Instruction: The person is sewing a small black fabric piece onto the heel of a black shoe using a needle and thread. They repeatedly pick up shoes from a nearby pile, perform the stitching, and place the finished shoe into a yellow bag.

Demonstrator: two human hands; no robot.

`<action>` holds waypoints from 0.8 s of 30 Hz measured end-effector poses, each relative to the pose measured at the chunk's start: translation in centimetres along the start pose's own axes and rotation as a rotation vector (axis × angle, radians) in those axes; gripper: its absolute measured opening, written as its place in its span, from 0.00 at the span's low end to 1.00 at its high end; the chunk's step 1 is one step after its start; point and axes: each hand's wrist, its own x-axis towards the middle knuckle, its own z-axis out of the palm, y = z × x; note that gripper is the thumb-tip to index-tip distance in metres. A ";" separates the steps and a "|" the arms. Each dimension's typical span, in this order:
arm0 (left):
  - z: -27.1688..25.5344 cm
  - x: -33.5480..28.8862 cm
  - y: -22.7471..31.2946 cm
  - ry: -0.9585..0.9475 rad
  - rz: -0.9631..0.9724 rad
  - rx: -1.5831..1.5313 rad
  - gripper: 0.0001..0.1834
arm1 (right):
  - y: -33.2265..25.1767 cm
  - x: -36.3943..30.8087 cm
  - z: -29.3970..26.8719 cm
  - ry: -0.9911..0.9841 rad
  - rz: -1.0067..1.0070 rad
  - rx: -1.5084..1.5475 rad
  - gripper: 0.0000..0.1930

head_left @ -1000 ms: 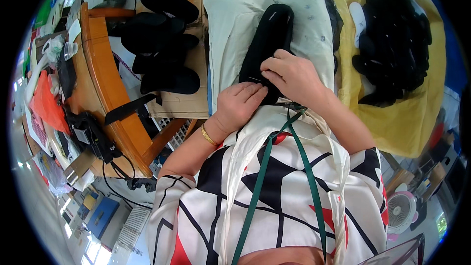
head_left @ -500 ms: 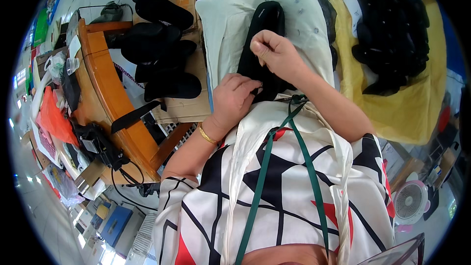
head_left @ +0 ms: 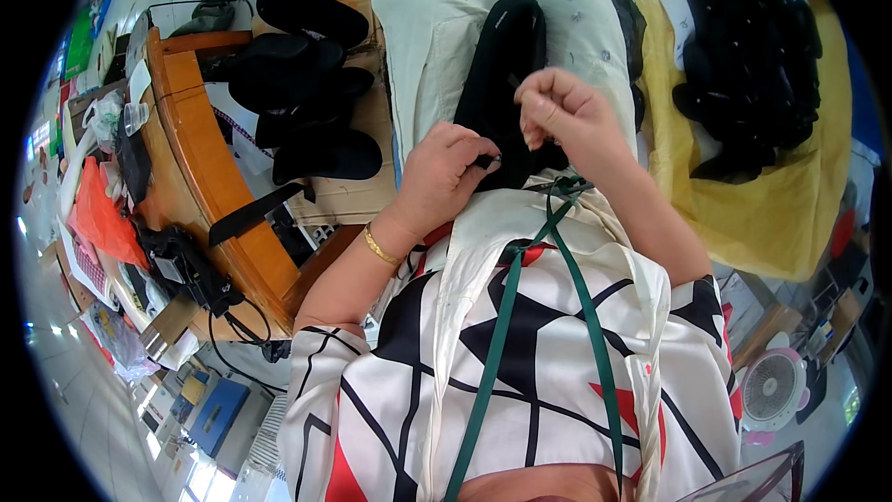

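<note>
A long black cloth shoe (head_left: 502, 51) lies lengthwise on a whitish cushion (head_left: 423, 33) in front of me. At its near left edge, my left hand (head_left: 446, 167) has thumb and fingers pinched on the black fabric. My right hand (head_left: 574, 123) hovers above the shoe's right side, its fingers curled together in a pinch. Whatever sits between those right fingertips is too small to make out. The near end of the shoe is partly hidden by my hands and by the pale apron (head_left: 557, 242) with green ties.
Several black shoes (head_left: 325, 153) sit on a cardboard box (head_left: 348, 195) at the left, beside a wooden chair (head_left: 200, 130). On the right, a yellow sheet (head_left: 753, 223) bears a heap of black pieces (head_left: 753, 65) and a white sole (head_left: 677, 23). A fan (head_left: 776, 386) stands lower right.
My right hand has moved right and slightly nearer, away from the middle of the shoe. The left hand stays at the shoe's edge, its grip slightly shifted.
</note>
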 end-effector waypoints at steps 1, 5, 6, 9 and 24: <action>0.0 0.0 -0.1 0.013 0.009 -0.011 0.13 | 0.4 -0.3 0.0 -0.018 0.014 -0.111 0.08; 0.4 -0.3 0.0 0.116 -0.006 -0.029 0.15 | 0.9 -2.1 0.5 -0.040 -0.050 -0.661 0.07; 0.4 -0.3 0.0 0.131 0.005 -0.001 0.15 | 1.5 -2.2 0.3 -0.038 -0.137 -0.749 0.06; 0.8 -0.9 -0.2 0.180 0.005 0.045 0.15 | 2.0 -3.0 0.3 -0.068 -0.253 -0.905 0.06; 1.8 -1.4 -0.2 0.317 0.028 0.041 0.18 | 2.6 -3.4 0.5 -0.089 -0.364 -1.019 0.06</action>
